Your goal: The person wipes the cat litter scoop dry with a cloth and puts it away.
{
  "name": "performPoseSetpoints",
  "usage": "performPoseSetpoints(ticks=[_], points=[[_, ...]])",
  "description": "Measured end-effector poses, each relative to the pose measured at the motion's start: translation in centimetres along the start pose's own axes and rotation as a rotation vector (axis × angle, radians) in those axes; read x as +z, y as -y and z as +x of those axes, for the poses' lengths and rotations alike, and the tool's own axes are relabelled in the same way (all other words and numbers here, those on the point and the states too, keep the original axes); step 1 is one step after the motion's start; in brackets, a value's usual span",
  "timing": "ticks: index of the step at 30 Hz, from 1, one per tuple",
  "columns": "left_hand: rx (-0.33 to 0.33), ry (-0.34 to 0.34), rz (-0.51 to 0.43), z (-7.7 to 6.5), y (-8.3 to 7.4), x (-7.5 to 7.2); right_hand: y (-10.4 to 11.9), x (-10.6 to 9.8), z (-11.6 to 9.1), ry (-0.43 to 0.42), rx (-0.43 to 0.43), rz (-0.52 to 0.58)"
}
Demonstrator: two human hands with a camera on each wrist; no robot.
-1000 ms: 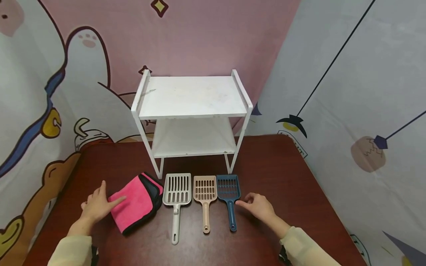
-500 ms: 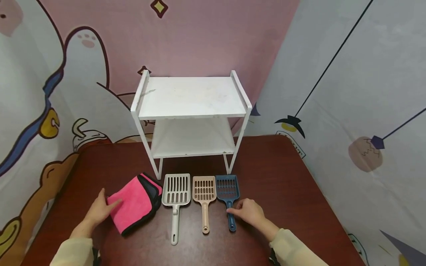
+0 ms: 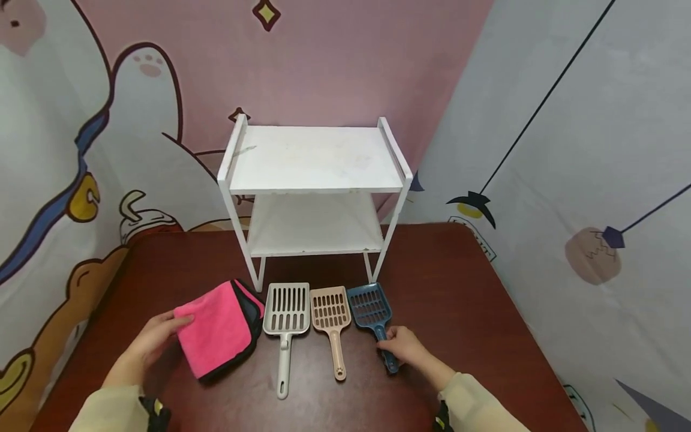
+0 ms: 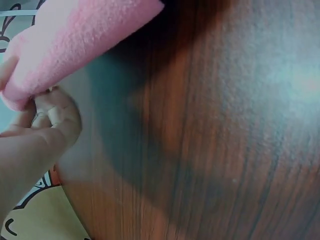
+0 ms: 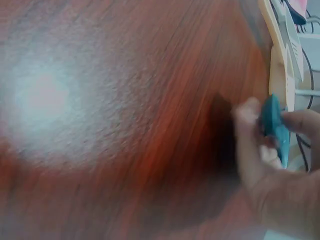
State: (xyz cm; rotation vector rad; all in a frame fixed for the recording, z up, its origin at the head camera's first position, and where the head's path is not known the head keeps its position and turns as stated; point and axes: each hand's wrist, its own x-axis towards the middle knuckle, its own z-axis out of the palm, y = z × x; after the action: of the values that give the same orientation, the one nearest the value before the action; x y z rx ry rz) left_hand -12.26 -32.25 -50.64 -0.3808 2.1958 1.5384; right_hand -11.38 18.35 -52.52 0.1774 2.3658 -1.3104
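In the head view a folded pink cloth [image 3: 216, 333] with black edging lies at the left of the table. My left hand [image 3: 148, 342] pinches its left edge; the left wrist view has the thumb above the cloth [image 4: 85, 42] and the fingers curled beneath. To the right lie a light grey litter scoop [image 3: 285, 360], a beige litter scoop [image 3: 336, 354] and a blue litter scoop [image 3: 371, 325]. My right hand [image 3: 406, 347] holds the blue one by its handle, seen between thumb and fingers in the right wrist view. That scoop is tilted, its head toward the shelf.
Behind the scoops stands a white two-tier shelf [image 3: 318, 162] on thin legs, close to the back wall. The dark reddish-brown table [image 3: 464, 288] carries everything. Patterned walls [image 3: 345, 60] rise at the back and both sides.
My right hand has moved left onto the blue scoop's handle, which has swung to the right. The beige scoop's handle also turned slightly right. My left hand has taken hold of the cloth's edge.
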Motion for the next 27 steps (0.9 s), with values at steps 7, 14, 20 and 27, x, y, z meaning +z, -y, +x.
performPoseSetpoints(ticks=[7,14,20,27], points=[[0.052,0.032,-0.149,-0.1,-0.7,0.4,-1.1,-2.6,-0.8,0.250,-0.029,0.340],[0.159,0.064,-0.355,-1.2,-2.4,-0.4,-2.8,-6.1,-1.0,0.322,-0.094,0.402],[0.212,0.055,-0.214,-2.8,-4.0,-1.5,-2.7,-8.4,-1.1,0.385,-0.110,0.403],[0.267,0.031,-0.153,-4.2,-5.3,-1.8,-1.9,-9.6,-0.9,0.482,-0.149,0.404]])
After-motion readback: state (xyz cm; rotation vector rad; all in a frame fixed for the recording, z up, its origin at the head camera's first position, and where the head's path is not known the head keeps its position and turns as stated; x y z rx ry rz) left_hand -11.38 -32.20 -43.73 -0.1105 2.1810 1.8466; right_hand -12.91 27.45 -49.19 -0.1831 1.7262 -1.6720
